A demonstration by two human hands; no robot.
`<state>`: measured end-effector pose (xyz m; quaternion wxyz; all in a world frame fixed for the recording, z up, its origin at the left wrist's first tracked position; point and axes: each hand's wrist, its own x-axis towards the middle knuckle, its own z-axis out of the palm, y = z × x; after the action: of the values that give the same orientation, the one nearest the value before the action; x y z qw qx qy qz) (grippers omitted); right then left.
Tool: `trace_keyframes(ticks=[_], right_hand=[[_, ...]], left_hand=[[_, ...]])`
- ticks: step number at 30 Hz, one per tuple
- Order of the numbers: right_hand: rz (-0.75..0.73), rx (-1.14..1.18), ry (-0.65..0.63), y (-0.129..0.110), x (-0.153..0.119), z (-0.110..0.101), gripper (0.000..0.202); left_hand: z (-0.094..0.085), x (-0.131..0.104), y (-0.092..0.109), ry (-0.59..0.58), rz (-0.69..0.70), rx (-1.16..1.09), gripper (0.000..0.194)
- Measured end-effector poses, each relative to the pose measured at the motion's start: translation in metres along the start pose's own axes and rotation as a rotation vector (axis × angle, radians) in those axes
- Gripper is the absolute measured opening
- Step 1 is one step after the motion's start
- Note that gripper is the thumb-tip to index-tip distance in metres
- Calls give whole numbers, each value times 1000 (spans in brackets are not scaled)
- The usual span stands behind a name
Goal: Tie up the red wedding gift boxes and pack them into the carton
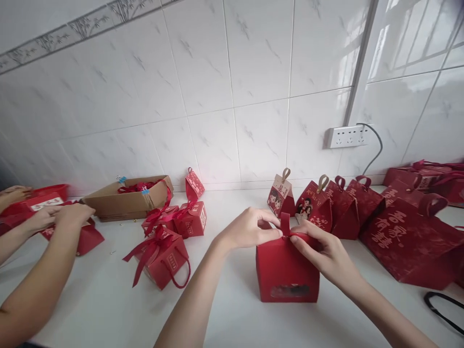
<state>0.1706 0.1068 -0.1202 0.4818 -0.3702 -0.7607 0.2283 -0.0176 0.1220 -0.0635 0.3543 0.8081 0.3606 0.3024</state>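
The person's left hand (255, 228) and right hand (321, 244) pinch the top edge of a red box (288, 273) from either side of its upright ribbon loop (285, 223), seemingly to keep the closure together. The box stands at five o'clock on the white tabletop (232, 319), directly before the wearer, probably for two-handed reach. Small gift bags (346, 208) line up at two o'clock; ribboned boxes (163, 256) sit at eight.

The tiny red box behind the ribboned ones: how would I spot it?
Find the open cardboard box near the tiled wall. Just right of it stands the tiny red box. Unlike the bow-tied boxes in front, it has a small loop on top.
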Motion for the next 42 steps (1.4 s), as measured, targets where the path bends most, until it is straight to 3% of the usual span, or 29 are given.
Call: trace_keyframes(ticks=[3, 8, 11, 15, 21, 33, 42], right_hand=[[-34, -25, 50, 2, 1, 1, 18], [-99, -53, 72, 6, 0, 4, 14], [-110, -39, 83, 7, 0, 5, 14], [-96, -16, 74, 7, -1, 6, 13], [-68, 12, 85, 5, -2, 8, 14], [-66, -9, 100, 2, -2, 10, 14], [-81, -13, 121, 1, -4, 9, 15]], left_hand=[[18, 0, -6, 182, 33, -49, 13], [60, -13, -24, 676, 65, -155, 18], [70, -16, -30, 810, 56, -121, 21], [68, -15, -31, 803, 149, 4, 6], [64, -15, -24, 754, 239, 124, 7], [59, -15, -26, 689, 291, 157, 4], [60, -16, -28, 648, 216, 80, 6]])
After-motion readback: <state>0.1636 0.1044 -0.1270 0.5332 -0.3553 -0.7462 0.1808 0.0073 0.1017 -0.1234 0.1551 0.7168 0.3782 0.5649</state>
